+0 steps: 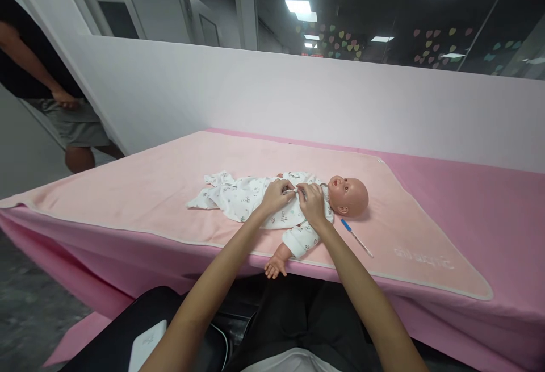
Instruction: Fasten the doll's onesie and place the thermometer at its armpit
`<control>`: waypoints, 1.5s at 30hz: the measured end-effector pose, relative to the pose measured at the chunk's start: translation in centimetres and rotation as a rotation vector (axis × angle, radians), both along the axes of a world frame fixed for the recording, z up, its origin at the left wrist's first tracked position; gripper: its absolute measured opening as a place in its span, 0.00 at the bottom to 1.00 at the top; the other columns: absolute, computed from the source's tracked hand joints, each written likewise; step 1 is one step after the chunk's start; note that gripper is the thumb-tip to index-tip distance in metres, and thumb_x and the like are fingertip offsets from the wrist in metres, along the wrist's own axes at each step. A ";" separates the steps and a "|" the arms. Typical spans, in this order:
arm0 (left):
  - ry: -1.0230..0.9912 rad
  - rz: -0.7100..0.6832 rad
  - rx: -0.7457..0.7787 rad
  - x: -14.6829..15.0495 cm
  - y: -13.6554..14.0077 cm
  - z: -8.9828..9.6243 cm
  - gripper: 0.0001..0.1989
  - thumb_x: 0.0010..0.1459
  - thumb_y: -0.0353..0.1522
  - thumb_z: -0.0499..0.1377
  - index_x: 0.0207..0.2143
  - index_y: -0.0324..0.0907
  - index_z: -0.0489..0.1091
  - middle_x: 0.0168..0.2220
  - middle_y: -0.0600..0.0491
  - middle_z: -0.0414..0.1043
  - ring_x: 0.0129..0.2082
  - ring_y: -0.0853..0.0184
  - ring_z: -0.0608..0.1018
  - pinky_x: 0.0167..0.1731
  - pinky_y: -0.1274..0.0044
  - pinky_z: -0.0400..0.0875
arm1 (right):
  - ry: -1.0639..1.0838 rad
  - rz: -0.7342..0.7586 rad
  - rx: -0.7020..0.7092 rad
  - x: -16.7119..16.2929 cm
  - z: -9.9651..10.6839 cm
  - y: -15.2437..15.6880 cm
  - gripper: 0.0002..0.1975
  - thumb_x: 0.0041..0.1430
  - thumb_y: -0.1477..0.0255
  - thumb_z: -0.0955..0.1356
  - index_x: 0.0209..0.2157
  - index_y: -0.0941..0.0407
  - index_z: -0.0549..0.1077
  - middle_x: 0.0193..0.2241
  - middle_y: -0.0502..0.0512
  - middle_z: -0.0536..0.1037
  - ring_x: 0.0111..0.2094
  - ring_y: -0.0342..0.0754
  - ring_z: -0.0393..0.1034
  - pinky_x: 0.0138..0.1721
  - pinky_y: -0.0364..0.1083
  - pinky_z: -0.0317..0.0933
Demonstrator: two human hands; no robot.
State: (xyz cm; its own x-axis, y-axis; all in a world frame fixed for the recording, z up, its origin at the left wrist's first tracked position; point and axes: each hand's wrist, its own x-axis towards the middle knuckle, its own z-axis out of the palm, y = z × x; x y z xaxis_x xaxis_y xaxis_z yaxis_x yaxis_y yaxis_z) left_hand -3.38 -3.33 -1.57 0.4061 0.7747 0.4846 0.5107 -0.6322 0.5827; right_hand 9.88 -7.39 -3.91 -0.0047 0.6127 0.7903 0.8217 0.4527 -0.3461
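Note:
A bald baby doll (355, 196) lies on its back with its head to the right. It wears white printed baby clothes (242, 199), with long legs that trail flat to the left. Over the doll's chest, my left hand (276, 195) pinches a thin white tie (290, 191) of the clothes. Close beside it, my right hand (311, 199) has its fingers closed at the other end of this tie. Its fingertips partly hide what they hold. One doll arm (279, 261) stretches toward me, its hand at the table edge.
A thin clear stick with a blue cap (356, 237), perhaps a thermometer, lies near the doll's head. A peach blanket (162, 179) covers part of the pink-draped table (477, 201). A low white wall (298, 99) stands behind. At far left stands a person (38, 59). A white flat device (147, 343) rests at lower left.

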 end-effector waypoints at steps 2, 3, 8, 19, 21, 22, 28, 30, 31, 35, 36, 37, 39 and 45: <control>-0.046 -0.039 -0.084 -0.1 0.0 0.0 0.06 0.47 0.32 0.52 0.25 0.40 0.68 0.26 0.55 0.70 0.27 0.69 0.69 0.30 0.77 0.63 | -0.003 -0.012 0.000 0.0 0.0 0.0 0.07 0.58 0.76 0.60 0.34 0.55 0.69 0.31 0.51 0.76 0.34 0.46 0.65 0.43 0.47 0.52; -0.073 -0.059 -0.125 -0.1 0.1 0.0 0.07 0.47 0.32 0.52 0.26 0.40 0.68 0.26 0.55 0.70 0.25 0.70 0.69 0.28 0.78 0.63 | -0.005 -0.015 0.000 0.0 0.0 0.0 0.07 0.58 0.76 0.60 0.34 0.55 0.69 0.31 0.51 0.76 0.34 0.46 0.65 0.43 0.47 0.52; -0.194 -0.133 -0.261 -0.3 0.3 -0.2 0.08 0.46 0.32 0.53 0.28 0.39 0.69 0.26 0.55 0.70 0.25 0.71 0.70 0.23 0.81 0.62 | -0.010 -0.022 0.001 0.0 -0.2 0.1 0.07 0.59 0.75 0.60 0.34 0.54 0.69 0.32 0.50 0.75 0.35 0.46 0.65 0.43 0.47 0.52; -0.222 -0.177 -0.313 -0.6 0.7 -0.1 0.09 0.46 0.33 0.55 0.27 0.37 0.71 0.25 0.54 0.70 0.27 0.70 0.69 0.27 0.79 0.62 | 0.009 -0.019 0.010 0.0 -0.4 0.3 0.07 0.59 0.76 0.60 0.32 0.54 0.70 0.31 0.50 0.75 0.34 0.46 0.65 0.42 0.46 0.53; -0.221 -0.189 -0.330 -0.6 0.6 0.1 0.09 0.46 0.33 0.55 0.27 0.37 0.71 0.25 0.54 0.70 0.27 0.70 0.69 0.27 0.79 0.62 | 0.016 -0.016 0.009 0.0 -0.3 0.2 0.08 0.58 0.76 0.61 0.32 0.54 0.70 0.31 0.50 0.75 0.34 0.46 0.65 0.42 0.46 0.53; -0.222 -0.200 -0.338 -0.6 0.6 0.2 0.09 0.46 0.34 0.55 0.27 0.37 0.70 0.26 0.53 0.70 0.27 0.70 0.69 0.27 0.79 0.63 | 0.021 -0.017 0.007 0.0 -0.3 0.2 0.08 0.58 0.76 0.61 0.32 0.54 0.70 0.31 0.51 0.75 0.34 0.46 0.65 0.42 0.47 0.53; -0.181 -0.232 -0.327 -0.6 0.4 0.1 0.09 0.47 0.34 0.53 0.28 0.37 0.69 0.26 0.54 0.68 0.27 0.70 0.69 0.28 0.79 0.63 | 0.036 -0.012 0.000 0.0 -0.3 0.3 0.08 0.59 0.75 0.60 0.31 0.54 0.70 0.30 0.51 0.75 0.33 0.47 0.65 0.42 0.47 0.54; -0.145 -0.197 -0.277 -0.6 0.4 0.0 0.08 0.47 0.33 0.53 0.27 0.38 0.68 0.24 0.55 0.67 0.26 0.71 0.68 0.27 0.79 0.62 | 0.032 -0.010 0.003 0.0 -0.4 0.2 0.08 0.59 0.75 0.60 0.31 0.54 0.70 0.30 0.51 0.75 0.33 0.46 0.65 0.42 0.47 0.54; -0.126 -0.176 -0.247 -0.5 0.3 0.0 0.08 0.47 0.33 0.52 0.26 0.38 0.68 0.23 0.56 0.66 0.25 0.71 0.67 0.27 0.79 0.61 | 0.030 -0.010 0.004 0.0 -0.4 0.2 0.08 0.59 0.75 0.60 0.31 0.54 0.70 0.30 0.51 0.75 0.33 0.46 0.64 0.42 0.47 0.54; -0.055 -0.156 -0.159 -0.3 0.1 0.1 0.08 0.48 0.32 0.50 0.24 0.39 0.67 0.21 0.57 0.64 0.25 0.70 0.66 0.28 0.78 0.60 | 0.029 -0.002 0.020 -0.1 -0.2 0.1 0.08 0.59 0.75 0.60 0.31 0.54 0.69 0.29 0.51 0.75 0.32 0.46 0.64 0.43 0.47 0.53; -0.043 -0.156 -0.138 -0.3 0.1 0.2 0.08 0.48 0.32 0.49 0.24 0.40 0.67 0.22 0.56 0.64 0.26 0.70 0.66 0.29 0.78 0.61 | 0.035 -0.004 0.031 -0.1 -0.1 0.0 0.07 0.58 0.75 0.60 0.30 0.55 0.69 0.29 0.51 0.75 0.32 0.46 0.64 0.43 0.47 0.54; -0.035 -0.151 -0.114 -0.3 0.0 0.2 0.08 0.48 0.32 0.49 0.24 0.40 0.66 0.22 0.56 0.65 0.27 0.69 0.67 0.30 0.78 0.61 | 0.044 -0.009 0.042 -0.1 -0.1 -0.1 0.07 0.58 0.75 0.61 0.30 0.55 0.69 0.29 0.51 0.75 0.32 0.46 0.64 0.42 0.47 0.54; -0.032 -0.139 -0.078 -0.3 -0.1 0.3 0.08 0.47 0.31 0.48 0.24 0.40 0.66 0.24 0.56 0.66 0.30 0.68 0.67 0.32 0.77 0.61 | 0.056 -0.020 0.060 -0.2 0.1 -0.3 0.06 0.57 0.74 0.61 0.30 0.55 0.69 0.29 0.52 0.74 0.33 0.47 0.63 0.41 0.46 0.54; -0.108 -0.142 -0.152 -0.3 0.0 0.2 0.08 0.47 0.32 0.47 0.23 0.40 0.64 0.25 0.55 0.65 0.30 0.68 0.67 0.31 0.77 0.62 | -0.008 -0.036 0.051 -0.4 0.3 -0.7 0.03 0.52 0.73 0.64 0.26 0.55 0.68 0.30 0.53 0.72 0.36 0.48 0.62 0.41 0.47 0.53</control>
